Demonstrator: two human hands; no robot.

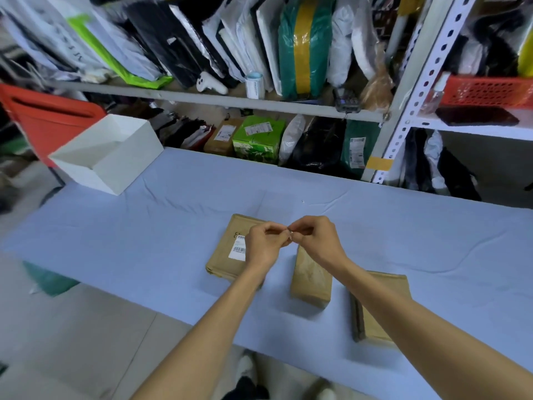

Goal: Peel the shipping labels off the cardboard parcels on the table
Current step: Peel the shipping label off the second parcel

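Three brown cardboard parcels lie on the blue-covered table [144,226]. The left parcel [225,255] carries a white shipping label [238,249] with a barcode, partly hidden behind my left wrist. The middle parcel [311,278] shows a bare scuffed top. The right parcel [377,310] lies partly under my right forearm. My left hand [264,243] and my right hand [315,235] are raised above the parcels, fingertips meeting and pinching a tiny whitish scrap [290,232] between them.
A white open box [109,157] stands at the table's far left, a red bin [43,119] behind it. Metal shelving [415,90] packed with bagged goods and labelled parcels runs along the far side. The floor and my shoes show at the near edge.
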